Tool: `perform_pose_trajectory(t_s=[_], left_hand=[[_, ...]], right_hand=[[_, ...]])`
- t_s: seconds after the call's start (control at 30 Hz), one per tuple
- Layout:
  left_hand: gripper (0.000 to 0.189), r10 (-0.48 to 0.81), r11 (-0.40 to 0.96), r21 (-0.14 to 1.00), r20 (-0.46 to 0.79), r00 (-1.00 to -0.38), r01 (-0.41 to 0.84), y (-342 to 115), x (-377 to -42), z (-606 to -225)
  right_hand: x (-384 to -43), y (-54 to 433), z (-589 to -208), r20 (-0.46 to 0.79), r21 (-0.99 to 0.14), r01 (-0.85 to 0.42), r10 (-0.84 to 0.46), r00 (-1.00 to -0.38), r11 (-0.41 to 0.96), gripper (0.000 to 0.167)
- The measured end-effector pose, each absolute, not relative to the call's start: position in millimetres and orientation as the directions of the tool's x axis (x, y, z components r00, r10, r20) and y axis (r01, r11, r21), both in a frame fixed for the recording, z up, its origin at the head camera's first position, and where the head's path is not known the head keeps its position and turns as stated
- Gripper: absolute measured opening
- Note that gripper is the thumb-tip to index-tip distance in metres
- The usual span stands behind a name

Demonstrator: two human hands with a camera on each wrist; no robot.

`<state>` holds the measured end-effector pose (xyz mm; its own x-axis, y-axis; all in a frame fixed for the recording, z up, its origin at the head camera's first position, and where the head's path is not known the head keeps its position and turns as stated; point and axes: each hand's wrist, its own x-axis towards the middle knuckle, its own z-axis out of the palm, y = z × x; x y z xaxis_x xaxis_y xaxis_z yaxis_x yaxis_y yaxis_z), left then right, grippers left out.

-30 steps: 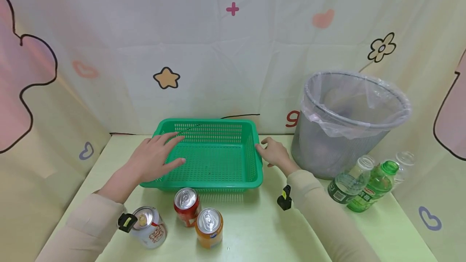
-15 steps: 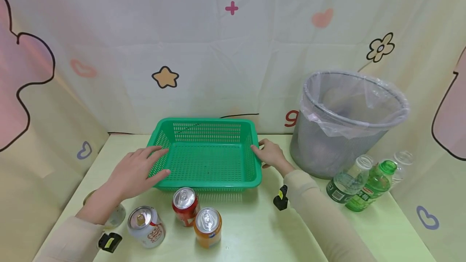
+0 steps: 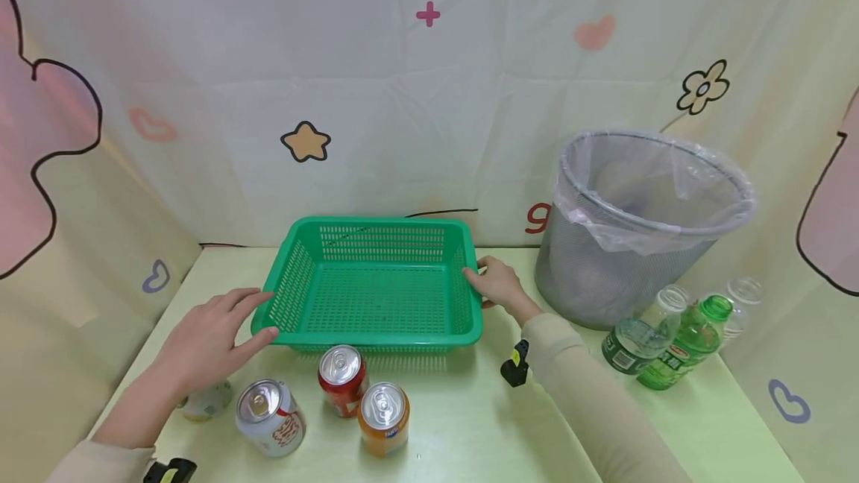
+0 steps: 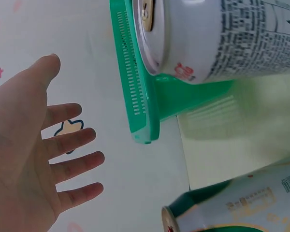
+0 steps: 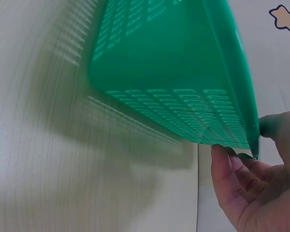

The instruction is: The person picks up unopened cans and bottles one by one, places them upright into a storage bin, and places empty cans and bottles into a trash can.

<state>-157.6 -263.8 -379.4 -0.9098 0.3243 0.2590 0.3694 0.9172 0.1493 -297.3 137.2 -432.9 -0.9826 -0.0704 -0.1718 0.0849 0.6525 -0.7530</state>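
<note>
A green plastic basket with slotted walls stands on the table, nothing inside it. My right hand pinches its right rim; in the right wrist view the thumb lies on one side and the curled fingers on the other. Beside the basket's front left corner is my left hand, its fingers spread and holding nothing. Below and right of that hand stand a silver-white drink can, a red can and an orange can. Another can, pale, is partly hidden behind the left wrist.
A grey mesh bin with a clear plastic liner stands at the right back. In front of it are a clear bottle with a dark label, a green bottle and another clear bottle. A patterned curtain hangs behind the table.
My left hand has moved from above the basket's left side leftward and nearer to me. My right thumb has come over the right rim, and the fingers have closed on it.
</note>
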Motion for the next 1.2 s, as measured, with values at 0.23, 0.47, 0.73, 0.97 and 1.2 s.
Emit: perform_pose_trajectory(t_s=[0.23, 0.47, 0.73, 0.97, 1.2], left_hand=[[0.059, 0.286, 0.928, 0.159, 0.279, -0.917, 0.338, -277, -150, -388], [0.066, 0.252, 0.935, 0.186, 0.252, -0.934, 0.302, -292, -140, -396], [0.071, 0.219, 0.945, 0.192, 0.224, -0.95, 0.263, -306, -138, -408], [0.072, 0.193, 0.949, 0.206, 0.218, -0.957, 0.238, -315, -138, -420], [0.073, 0.171, 0.956, 0.205, 0.199, -0.965, 0.212, -321, -138, -428]], right_hand=[[-298, 137, -431, -0.178, -0.777, 0.099, -0.067, -0.982, 0.622, 0.042], [-297, 136, -431, -0.195, -0.793, 0.119, -0.064, -0.979, 0.598, 0.042], [-298, 135, -432, -0.199, -0.806, 0.132, -0.054, -0.979, 0.578, 0.042], [-298, 135, -432, -0.201, -0.806, 0.141, -0.041, -0.979, 0.574, 0.041], [-298, 134, -433, -0.219, -0.814, 0.159, -0.04, -0.975, 0.559, 0.043]])
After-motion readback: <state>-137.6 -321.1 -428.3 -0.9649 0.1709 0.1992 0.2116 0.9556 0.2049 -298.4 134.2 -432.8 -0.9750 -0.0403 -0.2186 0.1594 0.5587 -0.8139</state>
